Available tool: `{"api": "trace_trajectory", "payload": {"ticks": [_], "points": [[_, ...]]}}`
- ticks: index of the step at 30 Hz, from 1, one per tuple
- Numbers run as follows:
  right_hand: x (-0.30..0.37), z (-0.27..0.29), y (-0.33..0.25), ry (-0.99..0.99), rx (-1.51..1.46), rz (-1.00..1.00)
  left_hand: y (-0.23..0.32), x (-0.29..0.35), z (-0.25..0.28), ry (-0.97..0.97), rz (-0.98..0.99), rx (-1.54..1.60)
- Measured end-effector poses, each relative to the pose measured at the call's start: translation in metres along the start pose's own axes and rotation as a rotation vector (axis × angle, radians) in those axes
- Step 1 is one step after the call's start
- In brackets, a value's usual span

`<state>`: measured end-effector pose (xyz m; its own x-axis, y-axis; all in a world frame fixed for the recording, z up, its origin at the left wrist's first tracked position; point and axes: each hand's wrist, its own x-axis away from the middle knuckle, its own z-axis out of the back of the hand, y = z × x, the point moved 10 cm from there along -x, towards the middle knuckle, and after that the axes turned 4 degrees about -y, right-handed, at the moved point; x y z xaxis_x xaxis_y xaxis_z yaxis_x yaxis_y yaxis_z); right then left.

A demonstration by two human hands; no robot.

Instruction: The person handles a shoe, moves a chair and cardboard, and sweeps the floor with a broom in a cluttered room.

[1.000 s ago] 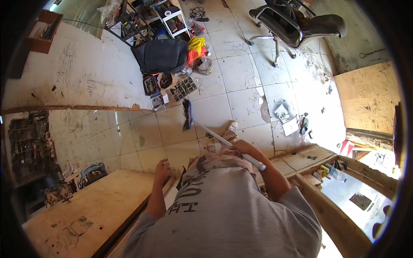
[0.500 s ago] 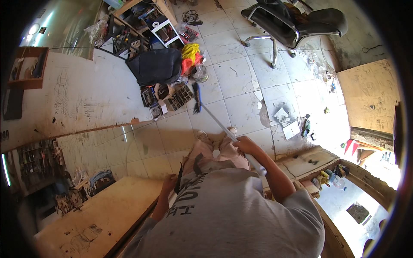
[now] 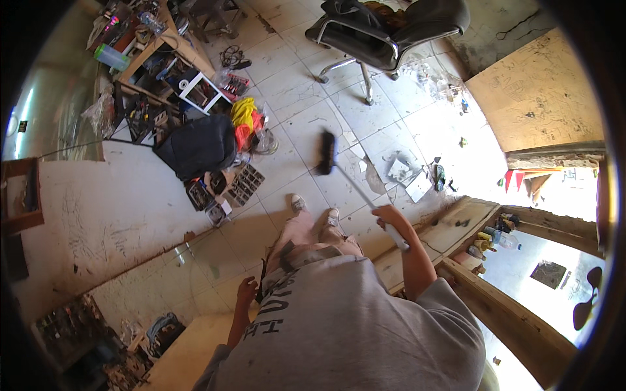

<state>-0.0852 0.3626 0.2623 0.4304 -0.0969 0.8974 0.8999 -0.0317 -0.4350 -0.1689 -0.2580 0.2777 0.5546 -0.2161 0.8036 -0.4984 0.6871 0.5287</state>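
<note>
My right hand (image 3: 389, 217) is closed around the pale handle of a broom (image 3: 366, 192), near its upper end. The dark, bristled broom head (image 3: 327, 153) is smeared by motion over the tiled floor, ahead of my shoes (image 3: 332, 217). My left hand (image 3: 247, 289) hangs beside my hip, its fingers loosely apart with nothing in them. Right of the broom head lie broken tile pieces (image 3: 358, 152) and pale flat sheets (image 3: 417, 187) on a dark smudge.
A black bag (image 3: 199, 146), yellow and orange cloth (image 3: 244, 116) and a compartment tray of small parts (image 3: 245, 185) lie at the left. An office chair (image 3: 385, 39) stands far ahead. A wooden bench (image 3: 456, 225) runs along my right; a dark sandal (image 3: 439, 173) lies near it.
The broom head has swung rightward, away from the parts tray, with my right hand moving slightly right. My view has turned, shifting the room's contents leftward. My left hand remains by my hip.
</note>
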Motion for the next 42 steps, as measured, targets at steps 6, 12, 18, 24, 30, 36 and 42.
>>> {"api": "trace_trajectory", "payload": {"ticks": [6,12,18,24,30,36,42], "points": [[0.045,0.116,0.078,0.461,-0.137,-0.171,0.103,-0.059,0.029,0.000,0.116,-0.025],[0.132,0.078,-0.004,0.532,0.143,-0.042,0.164,-0.119,0.064,0.063,0.085,0.037],[0.077,-0.006,-0.096,0.084,0.135,0.174,0.249,-0.201,0.042,-0.068,-0.099,-0.136],[-0.138,-0.018,-0.118,0.051,0.680,0.592,0.428,-0.180,-0.028,-0.095,-0.361,-0.296],[-0.100,0.174,-0.036,0.164,0.087,0.298,0.341,-0.211,-0.011,-0.080,-0.181,-0.232],[0.001,0.314,0.096,0.604,-0.541,0.026,0.341,-0.199,-0.065,-0.202,-0.174,-0.596],[0.148,0.282,0.037,0.685,-0.305,-0.057,0.415,-0.251,-0.106,-0.264,-0.342,-0.659]]}}
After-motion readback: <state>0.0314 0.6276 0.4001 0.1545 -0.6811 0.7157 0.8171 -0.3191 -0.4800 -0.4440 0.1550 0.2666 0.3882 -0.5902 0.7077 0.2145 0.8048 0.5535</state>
